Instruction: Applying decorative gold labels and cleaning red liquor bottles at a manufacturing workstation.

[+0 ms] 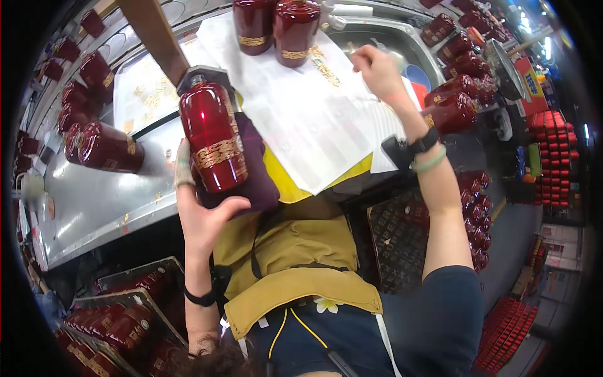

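Observation:
A glossy dark red bottle [215,129] with gold patterned decals lies on a dark purple cloth [260,166], neck pointing away from me. My left hand [206,217] is at its base and left side, thumb spread wide and not gripping. Its fingers, at least one in a pale cover, run along the bottle's left side and are partly hidden. Farther right, my right hand [380,70] is raised near the sink's edge, fingers curled and pinched; whatever they may hold is too small to tell. Gold decals [325,68] lie on white paper [308,125] left of it.
Two upright red bottles [295,34] stand on the paper's far side. More bottles [110,147] stand on the metal table [94,204] at left. A metal sink [402,39] holds a blue bowl [417,75]. Bottles [451,113] line the right; crated bottles [129,323] sit below left.

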`<state>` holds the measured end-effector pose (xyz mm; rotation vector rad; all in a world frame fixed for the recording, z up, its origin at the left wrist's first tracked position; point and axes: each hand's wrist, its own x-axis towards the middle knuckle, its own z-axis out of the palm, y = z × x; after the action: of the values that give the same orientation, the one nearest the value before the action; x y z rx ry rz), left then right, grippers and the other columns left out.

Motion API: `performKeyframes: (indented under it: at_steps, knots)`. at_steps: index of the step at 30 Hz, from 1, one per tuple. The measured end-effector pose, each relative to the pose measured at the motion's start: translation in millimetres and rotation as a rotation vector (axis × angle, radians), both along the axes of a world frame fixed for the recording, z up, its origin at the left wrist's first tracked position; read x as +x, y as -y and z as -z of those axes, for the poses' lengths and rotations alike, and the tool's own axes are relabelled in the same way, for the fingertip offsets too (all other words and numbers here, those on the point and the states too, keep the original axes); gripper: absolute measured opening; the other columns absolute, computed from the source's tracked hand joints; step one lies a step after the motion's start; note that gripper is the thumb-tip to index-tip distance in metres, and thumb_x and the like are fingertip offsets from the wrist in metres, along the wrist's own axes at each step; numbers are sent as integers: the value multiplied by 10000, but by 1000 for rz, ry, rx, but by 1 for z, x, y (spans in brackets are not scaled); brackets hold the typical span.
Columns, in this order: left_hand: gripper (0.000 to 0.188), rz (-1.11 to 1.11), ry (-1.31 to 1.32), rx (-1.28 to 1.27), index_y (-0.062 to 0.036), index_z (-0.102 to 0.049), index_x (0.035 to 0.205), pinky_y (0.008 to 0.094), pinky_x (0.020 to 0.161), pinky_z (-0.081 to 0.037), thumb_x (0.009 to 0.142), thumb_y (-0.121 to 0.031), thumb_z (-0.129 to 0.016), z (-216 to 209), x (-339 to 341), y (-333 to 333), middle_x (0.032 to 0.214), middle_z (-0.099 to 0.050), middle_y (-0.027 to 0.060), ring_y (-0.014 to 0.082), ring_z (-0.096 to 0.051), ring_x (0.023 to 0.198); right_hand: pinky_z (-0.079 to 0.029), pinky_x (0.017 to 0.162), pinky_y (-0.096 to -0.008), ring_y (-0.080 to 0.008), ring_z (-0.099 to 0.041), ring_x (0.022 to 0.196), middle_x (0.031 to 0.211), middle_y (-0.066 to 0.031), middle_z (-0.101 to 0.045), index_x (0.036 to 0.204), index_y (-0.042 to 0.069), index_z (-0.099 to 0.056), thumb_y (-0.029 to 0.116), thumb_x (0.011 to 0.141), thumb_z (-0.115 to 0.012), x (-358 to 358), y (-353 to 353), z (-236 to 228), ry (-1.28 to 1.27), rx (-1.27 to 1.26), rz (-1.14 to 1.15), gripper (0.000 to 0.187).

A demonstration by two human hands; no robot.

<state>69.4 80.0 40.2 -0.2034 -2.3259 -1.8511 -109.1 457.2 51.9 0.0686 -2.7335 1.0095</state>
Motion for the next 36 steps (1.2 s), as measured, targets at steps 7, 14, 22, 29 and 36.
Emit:
performKeyframes:
  at_steps: [7,14,22,29,36]
  knots:
    - [831,-204,-98,-142,41,-501,1464,391,1084,-509,713,82,-855,21,-3,-1,1460,-561,155,248,-574,1305,-483,698,-394,-288,-603,730,821,-123,-649,935,29,-732,133,927,-721,112,80,-31,-29,7,-246,105]
    - [799,-216,-171,-135,62,-527,1448,386,1036,-552,723,57,-863,37,-5,1,1456,-569,178,250,-605,1283,-455,657,-336,-202,-584,700,802,-96,-644,910,2,-736,96,905,-759,155,144,-26,130,-224,-378,97]
    - [940,-87,-103,-293,1,-399,1559,416,1199,-370,751,-69,-874,16,5,9,1542,-473,201,297,-447,1450,-414,608,-303,-149,-519,657,782,-62,-618,921,-7,-730,77,908,-752,162,186,-4,161,-496,-423,88]
    - [697,-85,92,354,45,-391,1540,390,1197,-347,937,-57,-725,18,12,0,1505,-503,169,242,-468,1405,-407,591,-293,-129,-501,632,752,-48,-608,906,-8,-727,85,909,-759,161,193,1,128,-468,-396,98]
    - [638,-88,102,422,37,-418,1519,383,1205,-330,953,-36,-703,23,9,-1,1502,-503,160,228,-451,1412,-480,663,-276,-118,-593,703,777,-57,-689,882,-15,-709,138,908,-787,161,191,-5,252,-470,-290,174]
